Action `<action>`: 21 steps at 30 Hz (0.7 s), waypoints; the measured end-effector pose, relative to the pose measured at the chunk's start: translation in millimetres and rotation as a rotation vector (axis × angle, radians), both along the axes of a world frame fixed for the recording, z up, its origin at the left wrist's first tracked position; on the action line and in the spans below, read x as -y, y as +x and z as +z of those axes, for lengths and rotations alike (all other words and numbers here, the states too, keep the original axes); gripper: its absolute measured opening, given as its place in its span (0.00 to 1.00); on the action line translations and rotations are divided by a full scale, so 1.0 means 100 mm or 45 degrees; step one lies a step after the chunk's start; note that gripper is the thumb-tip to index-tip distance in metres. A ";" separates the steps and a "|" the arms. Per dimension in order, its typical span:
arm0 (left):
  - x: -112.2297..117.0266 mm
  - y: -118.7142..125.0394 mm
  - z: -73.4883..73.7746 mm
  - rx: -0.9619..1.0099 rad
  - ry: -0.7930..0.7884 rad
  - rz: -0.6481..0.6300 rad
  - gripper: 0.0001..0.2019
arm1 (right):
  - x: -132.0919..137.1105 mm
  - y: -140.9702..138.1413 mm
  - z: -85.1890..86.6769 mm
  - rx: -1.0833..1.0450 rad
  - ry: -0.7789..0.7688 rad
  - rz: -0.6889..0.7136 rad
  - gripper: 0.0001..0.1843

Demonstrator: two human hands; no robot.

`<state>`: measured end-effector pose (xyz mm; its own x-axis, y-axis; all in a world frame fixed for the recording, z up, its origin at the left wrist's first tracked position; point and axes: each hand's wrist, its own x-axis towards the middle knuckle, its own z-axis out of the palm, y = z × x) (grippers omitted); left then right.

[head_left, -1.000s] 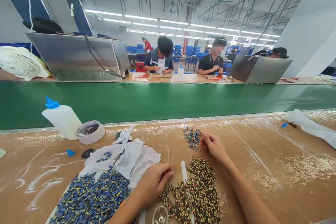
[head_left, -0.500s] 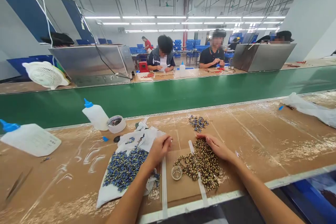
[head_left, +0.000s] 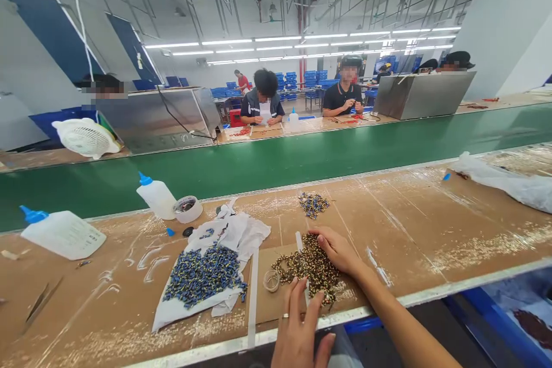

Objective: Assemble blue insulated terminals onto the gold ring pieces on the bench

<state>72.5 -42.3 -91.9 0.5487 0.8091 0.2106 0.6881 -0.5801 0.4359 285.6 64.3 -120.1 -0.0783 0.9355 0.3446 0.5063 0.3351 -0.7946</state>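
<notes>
A pile of small black-and-gold pieces [head_left: 319,267] lies on a cardboard sheet [head_left: 267,313] at the table's front edge. My right hand [head_left: 338,250] rests along the pile's far right side, fingers stretched and slightly curved against it. Low in the view, my left hand [head_left: 299,322] has its fingers spread, with a ring on one; its fingertips are at the pile's near left edge, and whether they touch it is unclear. A small round clear dish [head_left: 271,280] stands left of the pile. Farther left, many small blue-and-yellow pieces [head_left: 202,276] lie on a white plastic bag [head_left: 166,316].
A smaller heap of blue-and-yellow pieces [head_left: 314,205] lies behind the pile. Two blue-capped bottles, one upright [head_left: 157,198] and one lying [head_left: 64,234], a tape roll [head_left: 188,210] and tweezers [head_left: 43,302] are at left. Co-workers [head_left: 261,103] sit beyond the green belt [head_left: 259,158].
My left hand has moved from above the bag's right edge down to the pile's near side, its fingers opening out. My right hand stays beside the pile. The camera view has shifted slightly.
</notes>
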 end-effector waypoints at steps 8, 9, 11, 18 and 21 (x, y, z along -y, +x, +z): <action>-0.20 0.56 0.01 -0.219 0.126 0.468 0.30 | -0.04 0.13 -0.16 -0.049 -0.060 0.076 0.23; -0.24 0.59 -0.02 -0.238 0.143 0.530 0.30 | -0.04 0.14 -0.16 -0.046 -0.063 0.093 0.23; -0.32 0.66 -0.09 -0.265 0.174 0.641 0.30 | -0.03 0.16 -0.18 -0.030 -0.070 0.104 0.21; -0.52 0.86 -0.20 -0.296 0.206 0.922 0.27 | -0.07 0.15 -0.20 0.005 -0.079 0.078 0.20; -0.61 0.87 -0.20 -0.335 0.238 0.977 0.24 | -0.06 0.10 -0.14 -0.013 -0.044 0.025 0.19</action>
<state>159.1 18.5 -111.5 -0.0911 0.9427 0.3209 0.9879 0.0449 0.1485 295.6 70.6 -134.5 -0.0936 0.9451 0.3131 0.4917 0.3174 -0.8109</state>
